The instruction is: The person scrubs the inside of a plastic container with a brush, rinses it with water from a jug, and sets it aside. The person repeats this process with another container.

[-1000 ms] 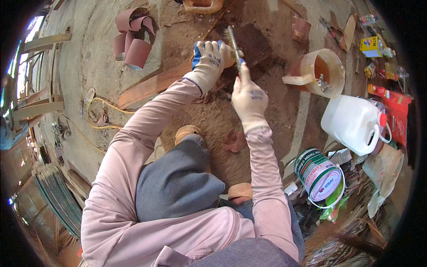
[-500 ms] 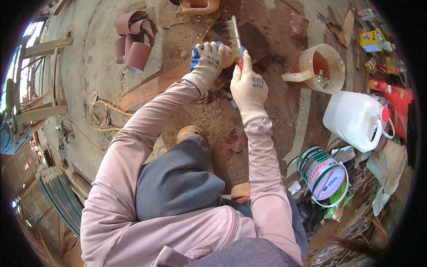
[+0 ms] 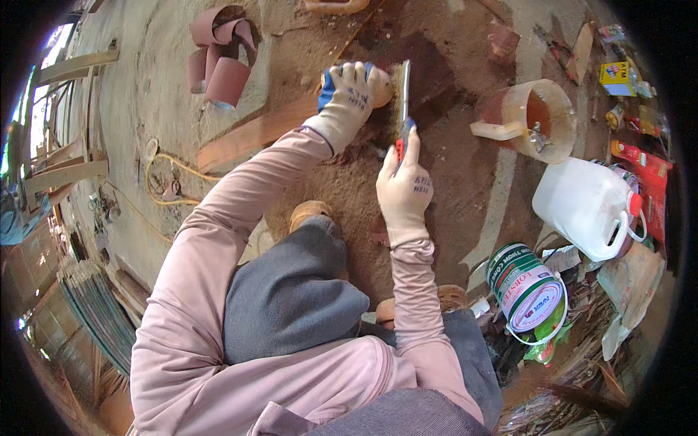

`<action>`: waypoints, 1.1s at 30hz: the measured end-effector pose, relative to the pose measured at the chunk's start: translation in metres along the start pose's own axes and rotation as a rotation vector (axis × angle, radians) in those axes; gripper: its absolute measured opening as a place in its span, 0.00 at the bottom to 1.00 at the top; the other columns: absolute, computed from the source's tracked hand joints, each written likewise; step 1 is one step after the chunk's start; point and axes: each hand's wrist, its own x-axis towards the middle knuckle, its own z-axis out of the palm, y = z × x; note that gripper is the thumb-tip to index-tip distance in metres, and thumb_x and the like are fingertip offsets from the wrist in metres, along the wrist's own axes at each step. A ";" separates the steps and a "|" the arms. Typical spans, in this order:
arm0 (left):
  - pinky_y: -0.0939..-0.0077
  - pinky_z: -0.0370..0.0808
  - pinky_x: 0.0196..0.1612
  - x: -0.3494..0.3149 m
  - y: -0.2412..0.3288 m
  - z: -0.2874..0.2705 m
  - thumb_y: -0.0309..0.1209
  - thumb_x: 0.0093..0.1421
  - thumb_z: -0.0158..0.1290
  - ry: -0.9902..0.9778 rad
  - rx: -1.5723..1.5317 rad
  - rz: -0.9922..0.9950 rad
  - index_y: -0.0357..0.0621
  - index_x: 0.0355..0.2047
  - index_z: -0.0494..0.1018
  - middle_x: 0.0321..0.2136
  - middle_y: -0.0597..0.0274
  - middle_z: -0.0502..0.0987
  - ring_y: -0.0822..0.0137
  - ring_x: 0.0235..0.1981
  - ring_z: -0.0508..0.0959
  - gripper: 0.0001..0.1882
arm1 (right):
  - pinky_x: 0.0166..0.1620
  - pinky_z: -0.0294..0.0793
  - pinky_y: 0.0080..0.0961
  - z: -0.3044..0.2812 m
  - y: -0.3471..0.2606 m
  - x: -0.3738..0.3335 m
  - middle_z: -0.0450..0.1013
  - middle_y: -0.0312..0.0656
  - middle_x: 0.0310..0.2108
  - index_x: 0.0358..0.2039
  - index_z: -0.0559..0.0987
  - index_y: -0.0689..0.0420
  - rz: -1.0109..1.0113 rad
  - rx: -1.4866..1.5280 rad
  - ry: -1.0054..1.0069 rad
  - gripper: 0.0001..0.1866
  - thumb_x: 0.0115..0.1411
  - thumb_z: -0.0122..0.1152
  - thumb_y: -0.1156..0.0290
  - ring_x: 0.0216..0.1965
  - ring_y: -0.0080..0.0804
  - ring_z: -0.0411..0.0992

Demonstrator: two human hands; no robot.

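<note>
has curled reddish-brown strips (image 3: 227, 78) lying left of and beyond the left hand (image 3: 349, 98), then a reddish board (image 3: 258, 136) slanting up to that hand, gloved and curled tight, though cannot tell around what. grasps in the gloved right hand (image 3: 406, 192) the handle of a brush (image 3: 405, 109), pointing away from the body, with bristles toward the left hand, close beside it. has, right of the right hand, a translucent jug (image 3: 518, 105) of brown liquid, then nearer the body a green-and-white bucket (image 3: 515, 270), and farther right a white canister (image 3: 580, 205).
</note>
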 end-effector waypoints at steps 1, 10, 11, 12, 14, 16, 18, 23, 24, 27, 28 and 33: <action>0.50 0.60 0.52 0.000 0.002 -0.003 0.36 0.59 0.50 0.012 -0.016 0.009 0.46 0.60 0.62 0.51 0.55 0.67 0.56 0.51 0.67 0.28 | 0.27 0.78 0.45 -0.002 -0.001 0.000 0.79 0.53 0.28 0.63 0.65 0.53 0.007 -0.016 -0.005 0.26 0.65 0.53 0.65 0.26 0.51 0.79; 0.47 0.62 0.49 -0.002 0.000 -0.005 0.35 0.58 0.54 -0.015 0.029 0.035 0.44 0.62 0.60 0.51 0.53 0.66 0.56 0.50 0.67 0.32 | 0.27 0.77 0.45 0.002 -0.009 0.021 0.79 0.52 0.28 0.63 0.65 0.52 -0.022 0.045 -0.035 0.26 0.65 0.53 0.65 0.27 0.52 0.79; 0.48 0.62 0.49 -0.002 0.002 -0.005 0.35 0.58 0.54 -0.007 0.022 0.029 0.44 0.62 0.60 0.51 0.52 0.66 0.55 0.50 0.67 0.32 | 0.29 0.77 0.48 0.000 -0.010 0.033 0.79 0.52 0.28 0.62 0.66 0.51 -0.015 0.030 -0.068 0.24 0.66 0.51 0.64 0.27 0.53 0.79; 0.48 0.62 0.49 -0.001 0.003 -0.006 0.35 0.57 0.54 0.005 0.015 0.025 0.44 0.62 0.60 0.51 0.52 0.65 0.55 0.50 0.66 0.32 | 0.30 0.77 0.48 0.001 -0.011 0.045 0.79 0.52 0.28 0.61 0.66 0.51 -0.021 -0.004 -0.098 0.24 0.66 0.51 0.63 0.28 0.53 0.79; 0.48 0.61 0.49 -0.001 0.009 -0.007 0.35 0.57 0.54 0.009 0.060 0.037 0.44 0.62 0.60 0.52 0.52 0.65 0.55 0.50 0.66 0.32 | 0.32 0.77 0.50 0.003 -0.008 0.070 0.79 0.52 0.28 0.60 0.68 0.50 -0.030 -0.077 -0.153 0.22 0.66 0.50 0.62 0.29 0.53 0.79; 0.48 0.61 0.49 0.003 0.016 -0.011 0.35 0.58 0.53 0.022 0.172 0.065 0.44 0.62 0.61 0.52 0.52 0.65 0.55 0.50 0.66 0.31 | 0.34 0.77 0.50 0.007 0.011 0.086 0.79 0.53 0.29 0.59 0.69 0.49 0.010 -0.119 -0.128 0.22 0.65 0.50 0.61 0.31 0.54 0.79; 0.48 0.61 0.48 0.006 0.014 -0.006 0.36 0.59 0.51 0.043 0.140 0.055 0.44 0.62 0.61 0.52 0.52 0.65 0.54 0.51 0.66 0.30 | 0.35 0.77 0.51 0.005 0.020 0.073 0.79 0.53 0.28 0.61 0.68 0.49 0.005 -0.054 -0.140 0.23 0.65 0.50 0.61 0.31 0.55 0.79; 0.48 0.62 0.50 0.005 0.003 0.002 0.36 0.61 0.49 -0.042 0.053 -0.013 0.47 0.62 0.61 0.52 0.55 0.66 0.55 0.51 0.67 0.28 | 0.28 0.78 0.43 -0.008 0.025 0.011 0.79 0.52 0.27 0.63 0.67 0.52 -0.046 0.083 0.163 0.25 0.65 0.54 0.65 0.26 0.49 0.79; 0.49 0.62 0.50 0.004 0.005 -0.002 0.36 0.61 0.48 -0.073 0.066 -0.012 0.48 0.62 0.62 0.52 0.56 0.66 0.55 0.51 0.67 0.28 | 0.27 0.77 0.42 -0.006 0.021 0.008 0.79 0.51 0.26 0.62 0.67 0.53 -0.068 0.064 0.165 0.25 0.65 0.54 0.66 0.25 0.48 0.79; 0.50 0.62 0.51 0.002 0.003 0.001 0.37 0.61 0.49 -0.031 0.041 0.001 0.48 0.62 0.61 0.53 0.56 0.66 0.56 0.51 0.67 0.29 | 0.25 0.76 0.41 0.003 0.007 0.010 0.79 0.49 0.25 0.62 0.68 0.52 -0.093 -0.045 -0.004 0.24 0.65 0.53 0.65 0.24 0.47 0.79; 0.50 0.62 0.51 0.001 0.004 0.003 0.37 0.60 0.49 -0.024 0.023 0.003 0.48 0.62 0.61 0.53 0.56 0.66 0.56 0.52 0.67 0.29 | 0.26 0.76 0.42 0.010 0.007 0.022 0.79 0.48 0.25 0.61 0.68 0.51 -0.080 -0.081 -0.022 0.24 0.65 0.53 0.64 0.25 0.47 0.79; 0.48 0.61 0.53 -0.001 0.006 -0.012 0.38 0.63 0.46 0.064 0.164 0.060 0.50 0.61 0.63 0.57 0.54 0.64 0.54 0.55 0.64 0.25 | 0.31 0.77 0.49 -0.005 0.031 0.072 0.79 0.49 0.27 0.61 0.67 0.43 -0.067 -0.158 -0.128 0.23 0.66 0.50 0.60 0.28 0.53 0.79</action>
